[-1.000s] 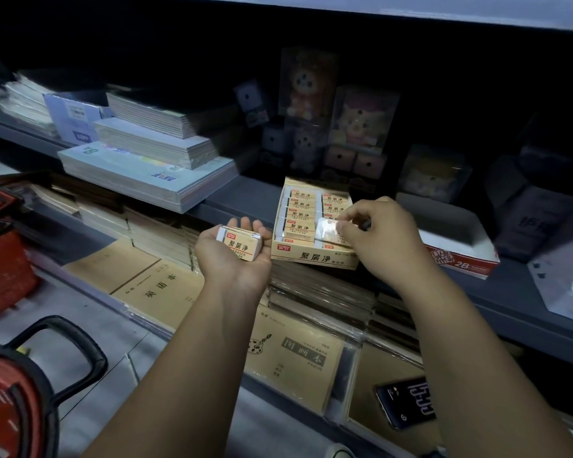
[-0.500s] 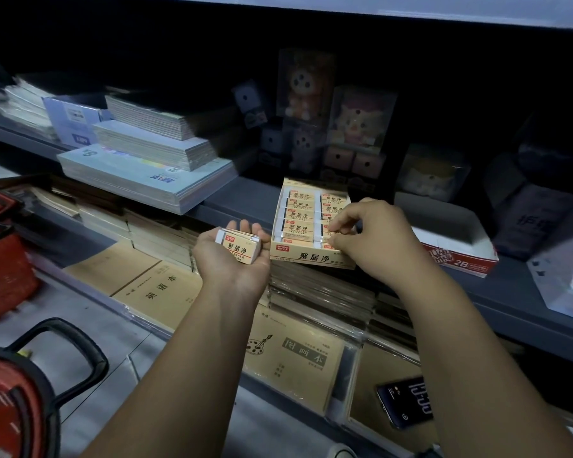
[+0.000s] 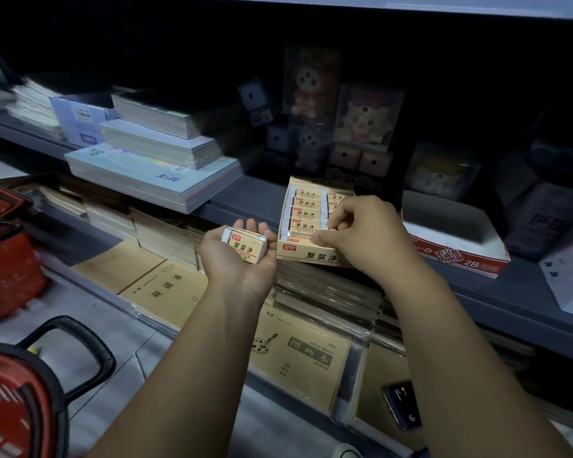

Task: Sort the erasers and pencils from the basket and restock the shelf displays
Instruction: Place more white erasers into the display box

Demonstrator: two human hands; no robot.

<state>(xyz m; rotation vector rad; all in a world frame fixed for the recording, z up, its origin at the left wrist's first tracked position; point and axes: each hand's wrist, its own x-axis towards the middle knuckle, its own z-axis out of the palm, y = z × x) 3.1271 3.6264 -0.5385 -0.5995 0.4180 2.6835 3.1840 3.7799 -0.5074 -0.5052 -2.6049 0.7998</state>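
Far left: two red plastic shopping baskets, one [image 3: 4, 259] at the frame edge and one with a black handle [image 3: 17, 411] at the lower corner. Above them, a grey metal shelf [image 3: 245, 200] carries stacks of pale blue and white notebooks [image 3: 153, 180]. On the tier below lie tan paper exercise books [image 3: 159, 285].

Centre: the left hand [image 3: 242, 269] is held palm up just in front of the shelf edge, fingers nearly straight, and carries cream-sleeved white block erasers [image 3: 245, 247] lying on the palm. Just beside it, on the shelf edge, stands the cream cardboard display box [image 3: 306, 254], which holds rows of matching erasers laid side by side. The right hand [image 3: 364, 236] rests over the box's right front corner, fingers curled. Thumb and fingertips pinch a front-row eraser [image 3: 325, 226], which they mostly hide. Behind the box, in shadow, stand plush toys in clear cases [image 3: 311, 84].

Right: an open white-and-red cardboard tray marked 2B [image 3: 460, 249] sits on the same shelf. Below it, a dark smartphone [image 3: 402, 404] lies on the lower tier's tan books.
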